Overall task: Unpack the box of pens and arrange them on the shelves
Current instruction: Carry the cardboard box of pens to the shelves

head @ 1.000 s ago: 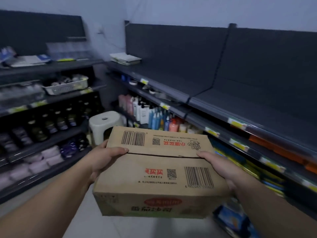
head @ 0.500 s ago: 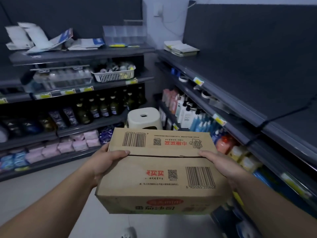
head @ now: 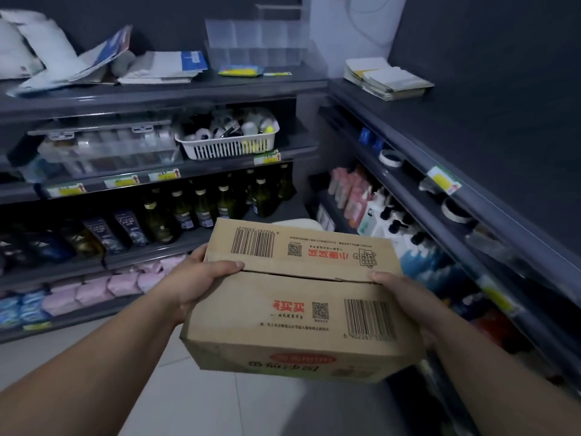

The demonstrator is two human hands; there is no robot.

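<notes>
The person stands in the corner where two runs of shelving meet, with the cardboard box [head: 301, 297] carried out in front of the body, over the floor tiles [head: 195, 401] and touching no shelf. The left hand [head: 195, 281] and the right hand [head: 405, 297] take it from opposite sides. Each grip is closed on the box, with a thumb laid over the top near the seam and the other fingers going down the side walls, mostly out of my sight. I'd say that hold keeps the load level and the two top flaps down, since I see no tape across the slit and no pen shows yet. With both hands occupied, nothing can be opened until the box rests somewhere. The pale stool [head: 298, 222] peeping from behind it looks a likely spot. The clear organiser [head: 254, 39] on the top shelf [head: 157, 96] seems meant for small stock.
</notes>
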